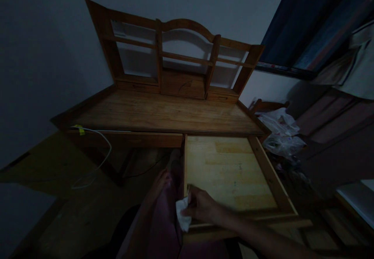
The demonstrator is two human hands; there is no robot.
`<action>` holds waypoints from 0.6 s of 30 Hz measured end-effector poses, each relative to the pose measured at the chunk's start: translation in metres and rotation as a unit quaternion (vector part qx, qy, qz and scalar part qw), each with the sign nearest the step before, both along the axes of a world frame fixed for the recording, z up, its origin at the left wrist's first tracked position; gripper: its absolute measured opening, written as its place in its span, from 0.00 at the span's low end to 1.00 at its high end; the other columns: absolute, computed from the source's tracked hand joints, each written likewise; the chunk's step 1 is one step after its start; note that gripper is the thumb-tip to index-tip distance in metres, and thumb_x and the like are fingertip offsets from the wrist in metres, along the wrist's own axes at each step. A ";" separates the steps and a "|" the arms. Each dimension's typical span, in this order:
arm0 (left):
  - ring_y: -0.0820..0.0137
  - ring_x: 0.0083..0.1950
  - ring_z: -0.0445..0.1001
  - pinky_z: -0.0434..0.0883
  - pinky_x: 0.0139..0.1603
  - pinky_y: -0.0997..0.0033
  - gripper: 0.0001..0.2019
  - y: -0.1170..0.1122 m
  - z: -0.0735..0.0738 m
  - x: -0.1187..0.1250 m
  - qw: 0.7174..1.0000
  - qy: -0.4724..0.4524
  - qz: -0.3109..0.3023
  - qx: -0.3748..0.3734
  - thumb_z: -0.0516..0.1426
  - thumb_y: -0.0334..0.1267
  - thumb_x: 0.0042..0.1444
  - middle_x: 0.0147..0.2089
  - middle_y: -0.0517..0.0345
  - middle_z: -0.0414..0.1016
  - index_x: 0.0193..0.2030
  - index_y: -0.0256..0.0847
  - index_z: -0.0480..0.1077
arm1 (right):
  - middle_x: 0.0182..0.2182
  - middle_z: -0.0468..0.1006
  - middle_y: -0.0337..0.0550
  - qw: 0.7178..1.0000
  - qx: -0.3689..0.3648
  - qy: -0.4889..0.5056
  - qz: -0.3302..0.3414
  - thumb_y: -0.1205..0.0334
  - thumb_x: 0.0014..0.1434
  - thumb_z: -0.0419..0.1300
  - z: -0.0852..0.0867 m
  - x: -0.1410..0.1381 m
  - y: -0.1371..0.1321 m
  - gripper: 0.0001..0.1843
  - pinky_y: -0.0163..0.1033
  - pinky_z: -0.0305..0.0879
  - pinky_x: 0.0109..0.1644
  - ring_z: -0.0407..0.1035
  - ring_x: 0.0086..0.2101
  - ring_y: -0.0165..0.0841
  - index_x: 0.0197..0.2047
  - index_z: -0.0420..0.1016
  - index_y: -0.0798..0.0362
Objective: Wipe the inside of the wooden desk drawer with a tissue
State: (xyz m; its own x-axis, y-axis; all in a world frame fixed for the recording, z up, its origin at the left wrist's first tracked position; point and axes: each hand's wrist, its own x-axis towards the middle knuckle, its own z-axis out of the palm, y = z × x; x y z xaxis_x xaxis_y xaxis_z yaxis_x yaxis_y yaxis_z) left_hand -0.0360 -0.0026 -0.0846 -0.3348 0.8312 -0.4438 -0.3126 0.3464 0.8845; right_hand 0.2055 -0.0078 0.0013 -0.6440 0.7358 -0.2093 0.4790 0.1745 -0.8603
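Wooden desk [175, 113] with a drawer [217, 169] pulled out: the desk fills the middle of the frame, its top bare wood, and the drawer reaches down into the lower right. Along the back of the desk, in the upper centre, stands a wooden shelf unit [187, 59] with an arched middle section and a small drawer front low on either side. The pulled-out drawer has a pale, blotchy bottom with a few small dark marks, and browner side walls.

Clear plastic bags [282, 132] sit in a heap beyond the desk's end, at the right of the frame. A thin white cable [108, 144] loops down from the desk's front edge at left.

At the lower centre, the right hand [201, 205] is bent over the drawer's near left corner, fingers closed around a bunched white cloth [183, 215]. The left hand [160, 182], just left of it and higher in the frame, lies loosely open on a leg in pinkish clothing [163, 220], with nothing visible in it; its fingers are dim. The cloth lies against that drawer corner, partly hidden by the right hand. Smallest is a yellow tag [80, 129] at the cable's upper end.
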 end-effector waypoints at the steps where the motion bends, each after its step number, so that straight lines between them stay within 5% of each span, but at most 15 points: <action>1: 0.65 0.46 0.83 0.75 0.51 0.65 0.25 -0.001 0.002 0.001 1.000 -0.007 -0.005 0.003 0.60 0.53 0.58 0.60 0.42 0.76 0.56 0.40 0.69 | 0.32 0.73 0.35 0.998 -0.042 0.028 -0.040 0.54 0.40 0.77 -0.008 -0.002 0.001 0.26 0.35 0.61 0.34 0.66 0.32 0.31 0.38 0.68 0.49; 5: 0.61 0.49 0.82 0.74 0.53 0.62 0.25 -0.003 0.014 0.004 0.996 -0.067 -0.058 0.016 0.58 0.52 0.59 0.62 0.37 0.74 0.58 0.38 0.68 | 0.31 0.70 0.32 0.956 -0.211 0.188 -0.086 0.48 0.34 0.79 -0.027 -0.009 0.006 0.34 0.36 0.64 0.36 0.66 0.32 0.30 0.35 0.61 0.48; 8: 0.58 0.51 0.82 0.73 0.54 0.61 0.28 -0.002 0.021 0.009 0.995 -0.071 -0.075 0.013 0.58 0.55 0.56 0.61 0.36 0.75 0.58 0.37 0.69 | 0.30 0.68 0.31 0.941 -0.242 0.224 -0.073 0.48 0.37 0.78 -0.028 -0.009 0.004 0.33 0.36 0.64 0.36 0.65 0.32 0.29 0.33 0.60 0.48; 12: 0.56 0.49 0.83 0.74 0.53 0.57 0.33 0.001 0.018 0.016 0.999 -0.008 -0.051 0.016 0.58 0.60 0.53 0.58 0.34 0.77 0.56 0.35 0.71 | 0.37 0.70 0.37 0.988 -0.047 0.126 -0.079 0.55 0.47 0.74 -0.009 -0.005 -0.007 0.22 0.38 0.66 0.40 0.67 0.37 0.33 0.36 0.66 0.49; 15: 0.57 0.49 0.82 0.74 0.53 0.60 0.31 0.002 0.017 0.019 0.998 0.032 -0.039 0.032 0.60 0.61 0.51 0.57 0.36 0.78 0.51 0.36 0.73 | 0.48 0.71 0.44 0.991 0.132 0.030 -0.017 0.63 0.58 0.65 0.014 -0.002 -0.019 0.10 0.39 0.66 0.46 0.70 0.43 0.36 0.44 0.72 0.47; 18: 0.58 0.52 0.81 0.73 0.54 0.64 0.26 -0.002 0.025 0.019 0.996 0.053 -0.048 0.052 0.61 0.58 0.53 0.55 0.40 0.79 0.48 0.37 0.75 | 0.48 0.74 0.43 0.984 0.169 -0.013 0.061 0.69 0.59 0.60 0.029 0.000 -0.025 0.11 0.39 0.65 0.45 0.72 0.43 0.35 0.45 0.73 0.46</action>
State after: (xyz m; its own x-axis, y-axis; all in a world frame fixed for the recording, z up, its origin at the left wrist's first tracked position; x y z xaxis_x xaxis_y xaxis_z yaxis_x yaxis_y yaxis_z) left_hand -0.0170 -0.0041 -0.0601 -0.2925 0.9012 -0.3198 -0.1866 0.2742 0.9434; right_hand 0.2056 -0.0332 0.0305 -0.7290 0.6843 0.0174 0.4579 0.5064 -0.7307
